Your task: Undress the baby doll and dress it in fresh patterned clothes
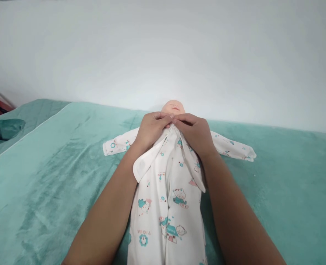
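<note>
Pinching one shirt [177,141], two hands [152,129] [196,132]

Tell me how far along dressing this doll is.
Looks done: the doll has the printed bottoms and top laid in place, sleeves spread. In hand: the left hand and right hand pinch near the collar. Left, probably: fastening the front, whose lower flaps hang apart.

One baby doll [173,106], lying face up on a teal plush cover [69,176], head toward a pale wall [163,48]. One white jacket [176,141], sleeves spread (small animal prints), front flaps loose. One pair of matching trousers [167,213]. Left hand [194,132] and right hand [153,129]: fingertips pinching the jacket at the neck, nearly touching.
</note>
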